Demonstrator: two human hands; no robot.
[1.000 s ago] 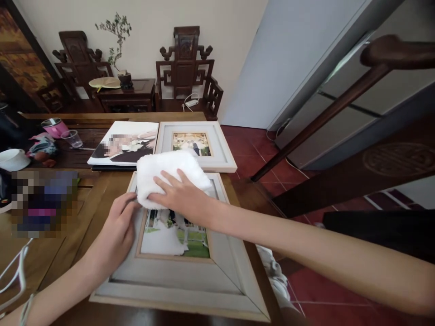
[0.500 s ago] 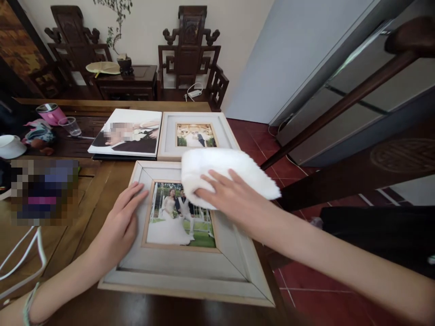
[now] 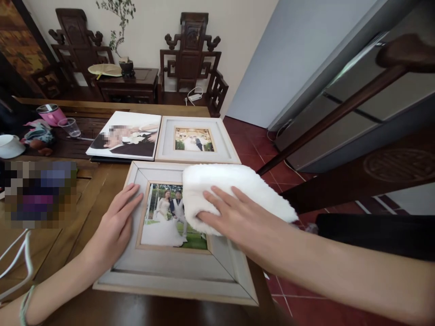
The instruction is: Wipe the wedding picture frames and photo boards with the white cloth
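Observation:
A large picture frame (image 3: 163,267) with a pale mat and a wedding photo lies flat on the wooden table. My left hand (image 3: 118,222) rests along its left side, fingers stretched out over the border. Under my right hand (image 3: 234,213) is a folded, fluffy white cloth (image 3: 238,176), pressed on the frame's right side. The thumb is tucked at the fold and the fingers are laid over the top. The cloth hides the photo's upper right part and hangs past the frame's right edge.
Behind lie a smaller framed photo (image 3: 166,151) and a photo panel (image 3: 136,118). To the left are a pink mug (image 3: 50,117), a clear plastic cup (image 3: 71,127), a white cup (image 3: 12,146) and a white cable (image 3: 27,258). A dark wooden chair (image 3: 340,185) stands close on the right.
My right hand and the cloth have slid toward me along the frame's right side, uncovering the smaller framed photo's near edge. My left hand stays at the left border.

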